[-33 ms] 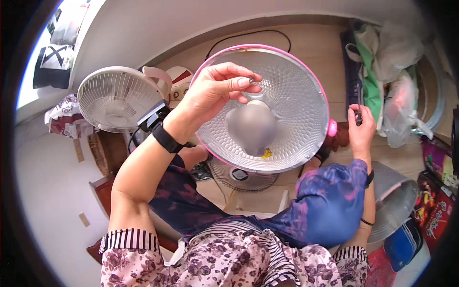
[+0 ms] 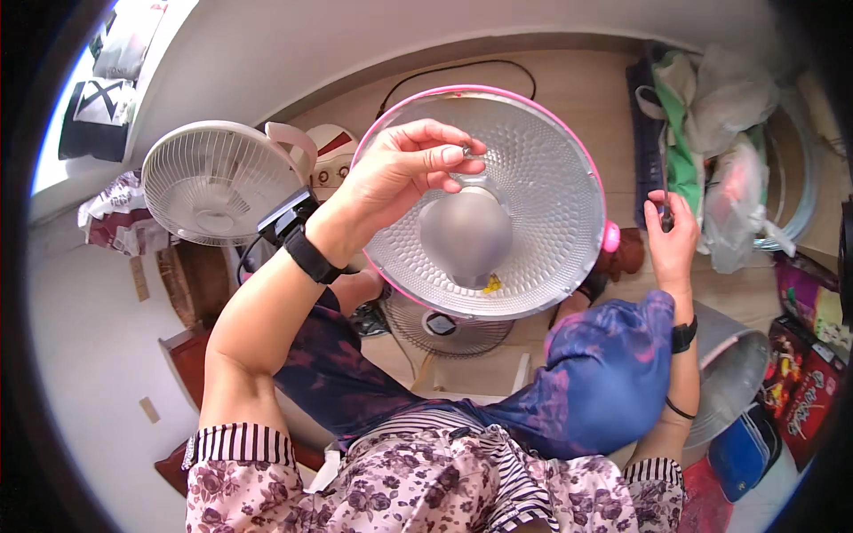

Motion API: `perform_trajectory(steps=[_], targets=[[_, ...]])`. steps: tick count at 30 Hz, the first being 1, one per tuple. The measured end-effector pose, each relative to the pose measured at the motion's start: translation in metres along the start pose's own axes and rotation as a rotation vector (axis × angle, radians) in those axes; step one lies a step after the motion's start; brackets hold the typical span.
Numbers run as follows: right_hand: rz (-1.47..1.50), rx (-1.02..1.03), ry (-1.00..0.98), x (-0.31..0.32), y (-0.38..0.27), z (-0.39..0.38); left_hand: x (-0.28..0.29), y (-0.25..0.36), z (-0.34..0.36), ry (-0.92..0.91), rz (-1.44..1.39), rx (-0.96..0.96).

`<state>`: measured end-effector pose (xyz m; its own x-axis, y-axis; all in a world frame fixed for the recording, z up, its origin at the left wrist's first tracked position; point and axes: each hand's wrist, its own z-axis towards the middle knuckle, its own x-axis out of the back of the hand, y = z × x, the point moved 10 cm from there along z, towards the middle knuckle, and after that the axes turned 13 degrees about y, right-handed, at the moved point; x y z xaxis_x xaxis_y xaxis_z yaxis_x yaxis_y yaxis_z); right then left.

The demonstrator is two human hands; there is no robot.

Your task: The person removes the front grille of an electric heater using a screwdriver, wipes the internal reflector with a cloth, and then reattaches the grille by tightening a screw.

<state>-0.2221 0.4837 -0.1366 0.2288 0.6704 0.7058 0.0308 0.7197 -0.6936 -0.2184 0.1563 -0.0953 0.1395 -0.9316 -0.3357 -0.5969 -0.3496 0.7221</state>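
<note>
A round dish heater (image 2: 542,213) with a pink rim and a dimpled silver reflector stands in front of me. A grey rounded part (image 2: 466,233), somewhat blurred, sits at its middle. Over the dish, my left hand (image 2: 413,160) pinches a small metal piece (image 2: 466,151) between thumb and fingers; it is too small to name surely. Right of the heater, apart from it, my right hand (image 2: 673,240) is closed round the dark handle of a screwdriver (image 2: 666,209), its thin shaft pointing away from me. A yellow scrap (image 2: 492,284) shows at the dish's near side.
A white fan (image 2: 218,182) stands at the left, and a fan grille (image 2: 453,336) lies below the heater. Plastic bags (image 2: 737,195) and a green bag (image 2: 682,133) lie at the far right. A metal basin (image 2: 733,373) and a blue cap (image 2: 742,453) are near my right arm.
</note>
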Motion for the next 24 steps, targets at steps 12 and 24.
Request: perform_trajectory(steps=[12,24], targets=[[0.532,-0.22,-0.582,0.048,-0.241,-0.002,0.016,0.008,-0.028,-0.099,-0.494,0.073],[0.699,-0.319,-0.42,-0.029,-0.263,-0.047,0.011,0.025,-0.048,-0.111,-0.451,0.005]])
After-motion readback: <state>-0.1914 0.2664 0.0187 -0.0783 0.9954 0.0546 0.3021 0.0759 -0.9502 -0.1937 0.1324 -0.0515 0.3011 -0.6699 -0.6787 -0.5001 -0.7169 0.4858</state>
